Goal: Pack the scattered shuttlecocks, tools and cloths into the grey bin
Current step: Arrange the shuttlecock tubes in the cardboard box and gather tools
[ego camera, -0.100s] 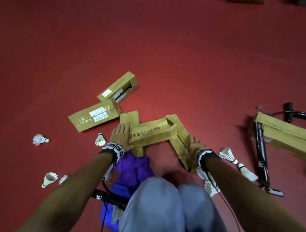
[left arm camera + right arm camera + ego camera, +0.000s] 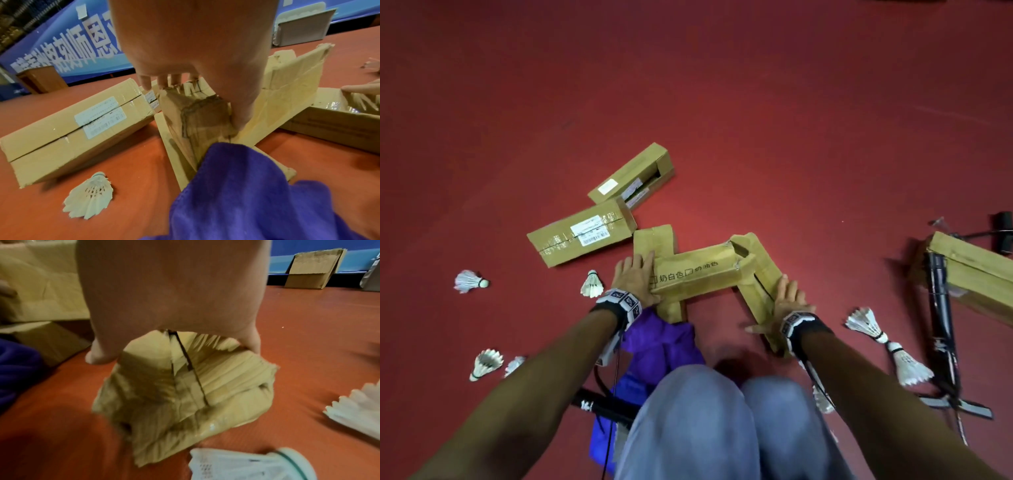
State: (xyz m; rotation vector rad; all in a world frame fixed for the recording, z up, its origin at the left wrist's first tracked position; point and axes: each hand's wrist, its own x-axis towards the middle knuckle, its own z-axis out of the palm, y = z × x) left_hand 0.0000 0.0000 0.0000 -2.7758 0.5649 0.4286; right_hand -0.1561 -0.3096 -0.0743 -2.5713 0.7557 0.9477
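Note:
My left hand [image 2: 633, 277] lies flat with straight fingers on a cardboard box [image 2: 654, 240], its thumb side against the printed middle box [image 2: 698, 277]. In the left wrist view the left hand [image 2: 185, 40] covers that box's end. My right hand [image 2: 789, 298] rests with straight fingers on the slanted right box [image 2: 756, 291], thumb spread left; in the right wrist view this right hand [image 2: 170, 288] straddles the box. White shuttlecocks [image 2: 469, 281] [image 2: 592, 284] [image 2: 866, 323] lie scattered. A purple cloth [image 2: 661, 339] is bunched by my knees. A grey bin [image 2: 304, 27] stands far back.
A labelled box [image 2: 582, 236] and an open box [image 2: 633, 174] lie to the upper left on the red floor. At right are another long box [image 2: 976, 274] and a black pump [image 2: 941, 329]. A black rod [image 2: 599, 406] lies under my left forearm.

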